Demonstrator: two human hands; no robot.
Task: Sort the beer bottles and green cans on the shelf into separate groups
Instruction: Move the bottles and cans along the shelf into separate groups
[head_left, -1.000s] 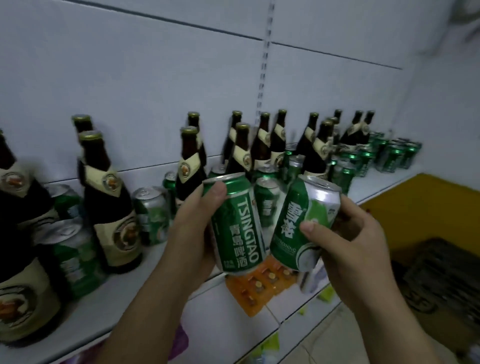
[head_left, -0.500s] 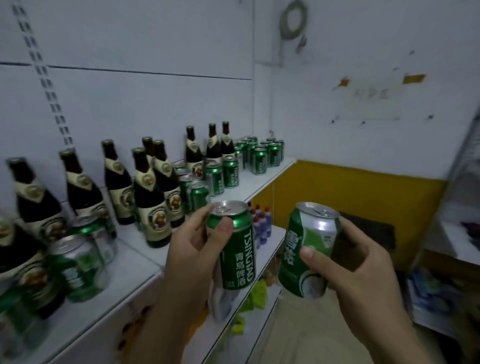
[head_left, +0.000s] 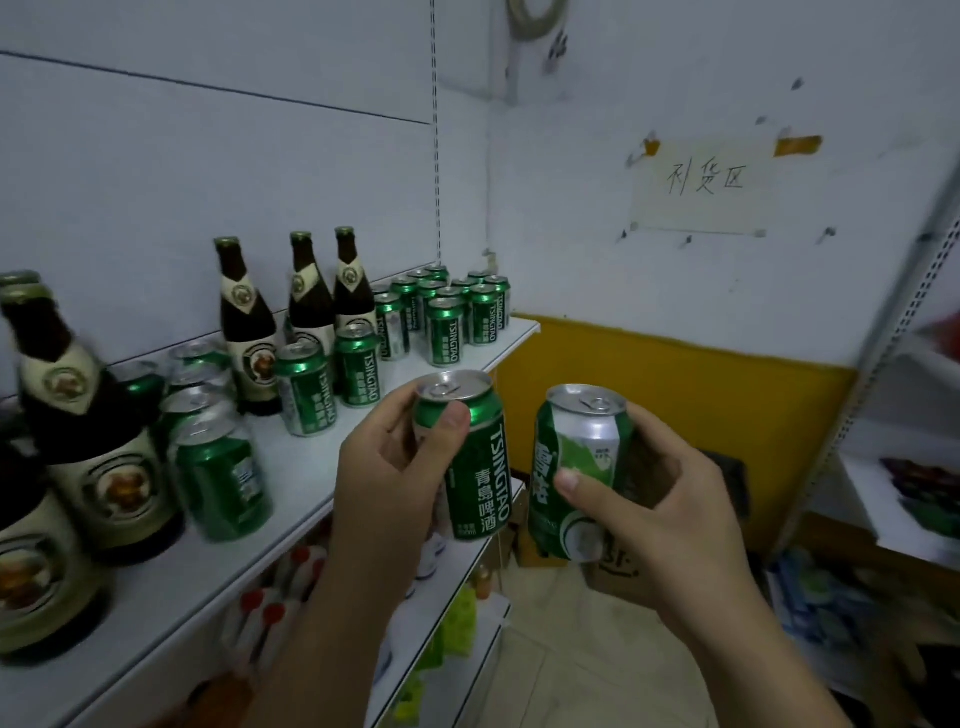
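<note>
In the head view, the left hand (head_left: 400, 467) curls fingers and thumb round an upright Tsingtao can (head_left: 470, 457). The right hand (head_left: 670, 499) clasps a green-and-silver can (head_left: 576, 467), and both are held just off the white shelf's (head_left: 301, 467) front edge. At the shelf's far end stands a cluster of green cans (head_left: 452, 306), while beer bottles (head_left: 311, 291) and loose cans mix nearer.

Handwritten paper sign (head_left: 704, 184) taped to the white wall (head_left: 597, 234), with orange tape (head_left: 797, 145) at its top corners. Yellow panel (head_left: 675, 395) below it. Cardboard box (head_left: 618, 569) on the tiled floor (head_left: 571, 670). Red-capped bottles (head_left: 260, 613) low left, blurred.
</note>
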